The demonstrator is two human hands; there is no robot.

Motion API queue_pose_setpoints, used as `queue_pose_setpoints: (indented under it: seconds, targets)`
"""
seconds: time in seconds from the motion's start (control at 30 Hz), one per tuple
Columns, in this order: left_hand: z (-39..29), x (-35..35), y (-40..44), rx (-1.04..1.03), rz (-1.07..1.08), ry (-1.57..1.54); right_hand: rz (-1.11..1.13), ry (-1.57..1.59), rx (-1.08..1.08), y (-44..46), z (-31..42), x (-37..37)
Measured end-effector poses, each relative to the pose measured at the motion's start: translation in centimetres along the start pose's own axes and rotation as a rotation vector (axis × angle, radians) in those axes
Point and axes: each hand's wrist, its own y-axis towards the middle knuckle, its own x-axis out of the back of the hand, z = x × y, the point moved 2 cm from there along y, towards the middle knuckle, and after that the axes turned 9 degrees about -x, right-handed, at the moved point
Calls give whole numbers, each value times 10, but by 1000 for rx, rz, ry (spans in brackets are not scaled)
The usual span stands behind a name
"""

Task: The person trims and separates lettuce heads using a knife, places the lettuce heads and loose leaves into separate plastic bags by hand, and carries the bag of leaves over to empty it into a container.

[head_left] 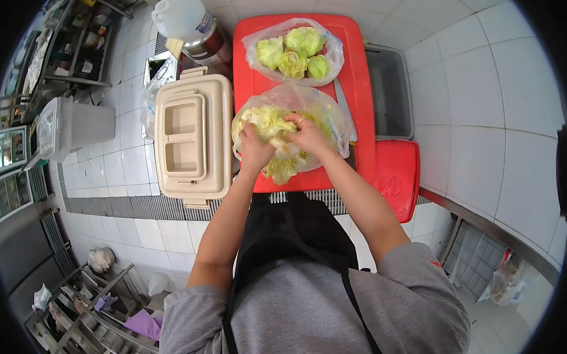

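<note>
Here the left hand (pixel 256 149) and right hand (pixel 308 137) both have their grip on lettuce leaves (pixel 273 122) over the nearer plastic bag (pixel 339 126), where light, low pulling should let it catch scraps!

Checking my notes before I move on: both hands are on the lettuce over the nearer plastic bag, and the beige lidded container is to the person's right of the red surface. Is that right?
Not quite. The beige lidded container is to the person's left of the red surface, as the head view shows. The left hand and right hand are on the lettuce over the nearer plastic bag.
</note>
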Motion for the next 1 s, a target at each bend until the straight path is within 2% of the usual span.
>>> queue_pose_setpoints:
  seconds: [0.13, 0.2, 0.23, 0.33, 0.4, 0.43, 0.53, 0.63, 0.7, 0.73, 0.77, 0.8, 0.83, 0.93, 0.97, 1.0]
  targets:
    - [16, 4, 10, 103, 31, 111, -105, -255, -94, -8, 16, 12]
    - [22, 5, 14, 146, 77, 189, -321, -329, 95, 0, 6, 28]
    - [23, 7, 13, 147, 65, 131, -431, -366, 190, 4, -1, 36]
    - [19, 16, 6, 162, 44, -51, -507, -407, 28, 15, -17, 52]
    - [18, 23, -3, 206, 49, -174, -398, -445, 181, -3, 14, 51]
    - [19, 25, -5, 102, 41, -133, -341, -460, 252, -15, 33, 49]
    - [-14, 40, -19, -185, 87, -258, -81, -338, 54, -34, 60, 45]
    - [-39, 36, -29, -368, -5, -136, -251, -181, -61, -52, 60, 31]
    - [-51, 30, -33, -541, -50, -102, -91, 538, -337, -60, 53, 24]
    - [-54, 28, -33, -491, 29, -222, -2, 896, -475, -62, 49, 20]
    - [-64, 32, -35, -438, 110, -342, 152, 1054, -476, -63, 38, 25]
    - [-69, 33, -35, -387, 193, -461, 179, 1070, -402, -62, 25, 31]
    - [-53, 21, -32, -192, 203, -865, 206, 1086, -325, -62, 13, 37]
    - [-27, 8, -4, -72, 241, -831, 251, 1093, -212, -63, 6, 65]
    - [-48, 16, -3, -31, 398, -612, 260, 1089, -193, -63, 10, 71]
    - [-49, 10, -2, -99, 469, -303, 168, 1019, -163, -63, 12, 74]
